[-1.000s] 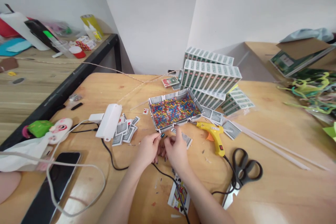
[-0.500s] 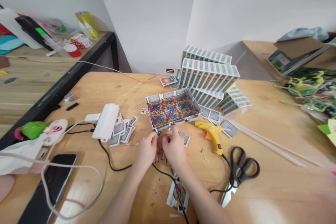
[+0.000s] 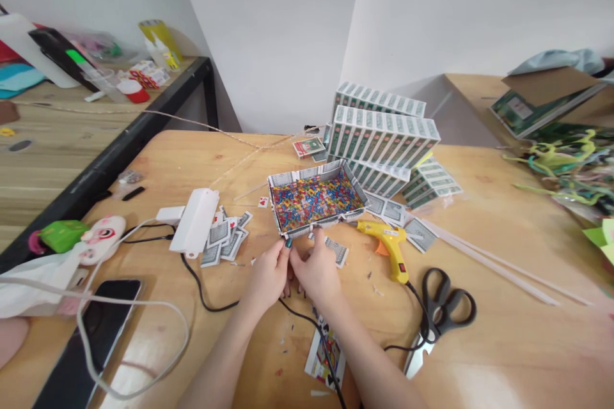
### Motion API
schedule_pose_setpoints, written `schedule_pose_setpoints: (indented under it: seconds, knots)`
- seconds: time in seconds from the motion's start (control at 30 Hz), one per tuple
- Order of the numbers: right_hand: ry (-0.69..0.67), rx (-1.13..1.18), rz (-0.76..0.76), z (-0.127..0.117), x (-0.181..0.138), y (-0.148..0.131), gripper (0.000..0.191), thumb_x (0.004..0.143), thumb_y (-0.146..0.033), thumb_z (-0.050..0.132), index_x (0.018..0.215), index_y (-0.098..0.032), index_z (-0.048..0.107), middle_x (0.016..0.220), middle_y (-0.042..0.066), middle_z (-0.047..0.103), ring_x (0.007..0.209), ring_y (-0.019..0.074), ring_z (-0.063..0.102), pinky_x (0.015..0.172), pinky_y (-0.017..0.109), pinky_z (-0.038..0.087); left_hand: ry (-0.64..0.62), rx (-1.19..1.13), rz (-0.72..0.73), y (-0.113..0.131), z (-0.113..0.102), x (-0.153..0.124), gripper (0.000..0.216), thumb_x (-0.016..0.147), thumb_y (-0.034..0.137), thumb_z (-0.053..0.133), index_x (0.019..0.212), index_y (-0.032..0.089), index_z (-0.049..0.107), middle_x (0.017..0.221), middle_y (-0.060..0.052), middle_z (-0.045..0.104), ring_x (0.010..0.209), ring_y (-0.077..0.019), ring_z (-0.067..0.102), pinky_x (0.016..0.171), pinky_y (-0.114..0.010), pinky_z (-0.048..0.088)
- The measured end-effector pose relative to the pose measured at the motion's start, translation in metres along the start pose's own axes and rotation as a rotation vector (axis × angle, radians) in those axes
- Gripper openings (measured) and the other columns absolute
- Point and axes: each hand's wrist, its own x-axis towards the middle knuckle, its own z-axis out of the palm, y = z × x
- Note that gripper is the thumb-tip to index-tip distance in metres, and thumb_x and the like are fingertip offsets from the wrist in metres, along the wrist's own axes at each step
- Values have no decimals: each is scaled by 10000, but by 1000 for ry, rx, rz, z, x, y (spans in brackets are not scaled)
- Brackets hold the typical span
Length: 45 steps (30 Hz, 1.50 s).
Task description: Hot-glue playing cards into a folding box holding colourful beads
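Note:
My left hand (image 3: 268, 276) and my right hand (image 3: 316, 273) meet at the fingertips just in front of a shallow tray made of playing cards (image 3: 316, 199), lined with a many-coloured pattern. Both hands are closed in a pinch on something small that I cannot make out. A card (image 3: 336, 249) lies face down by my right thumb. A yellow glue gun (image 3: 389, 248) rests on the table right of my right hand, its black cable running under my wrists.
Stacked packs of cards (image 3: 384, 137) stand behind the tray. Black scissors (image 3: 444, 312) lie at the right. Loose cards (image 3: 225, 241), a white power strip (image 3: 194, 222) and a phone (image 3: 91, 339) lie at the left. A face card (image 3: 323, 354) lies near my forearm.
My two hands have drawn closer together, fingertips now touching. The view has shifted slightly; the tray and tools have not moved.

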Motion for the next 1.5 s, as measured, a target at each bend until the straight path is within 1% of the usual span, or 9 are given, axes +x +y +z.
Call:
schedule_pose_setpoints:
  seconds: [0.2,0.43,0.6,0.77,0.9,1.07,1.2,1.33,1.5]
  knots:
    - [21,-22,-20,3,0,3,521,764,-379,625,1210,-162,468,488,-48,568,400,168,545,429,234,377,-43,-176,-33,-1,-2,-1,490,829,673,358,721,205,455,424,85,407,298,-126,464,301,-218,337]
    - [58,-66,-63,4,-1,1,532,759,-438,632,1180,-147,489,510,-32,580,492,200,602,509,264,420,1,-220,-9,-3,-4,0,536,800,716,359,627,212,421,395,78,367,310,-127,458,321,-234,368]
    - [61,-89,-95,2,-1,2,508,756,-449,639,1149,-156,508,511,-36,569,511,207,607,537,272,417,180,-115,71,-6,-5,-2,476,843,576,421,551,201,454,377,55,403,345,-116,460,386,-228,371]
    - [53,-91,-123,3,-2,5,410,765,-454,633,1072,-201,536,511,-47,565,481,176,581,499,241,379,367,-5,192,-4,-8,-9,270,792,418,545,702,178,629,644,-32,665,601,-164,604,597,-257,467]
    - [69,-87,-156,4,-3,7,383,767,-508,631,994,-215,533,488,-63,527,458,159,549,456,220,335,462,27,283,-7,-9,-17,294,824,374,483,638,181,603,659,-62,648,687,-191,618,705,-294,488]
    - [117,-73,-180,6,-3,9,348,754,-505,639,889,-226,482,486,-70,515,452,144,537,443,209,324,655,-120,423,-14,-16,-16,173,846,283,474,901,168,590,826,-54,645,706,-166,634,669,-289,532]
    - [131,-61,-215,6,-2,9,330,731,-488,641,810,-242,435,491,-82,485,436,131,504,429,210,310,607,117,694,-15,-29,-3,272,772,116,510,1025,181,586,1116,-78,558,651,-94,576,597,-254,531]
    - [106,-40,-285,4,1,7,344,733,-454,623,714,-254,343,519,-85,469,451,108,486,463,209,346,469,269,815,-18,-35,5,529,754,28,484,1252,203,452,1327,-133,475,636,-70,561,565,-233,526]
    - [80,-61,-337,0,4,6,364,695,-437,637,693,-256,321,555,-82,443,486,108,471,496,219,363,380,532,852,-16,-34,5,476,804,48,492,1255,194,442,1345,-141,479,1107,-226,578,857,-340,542]
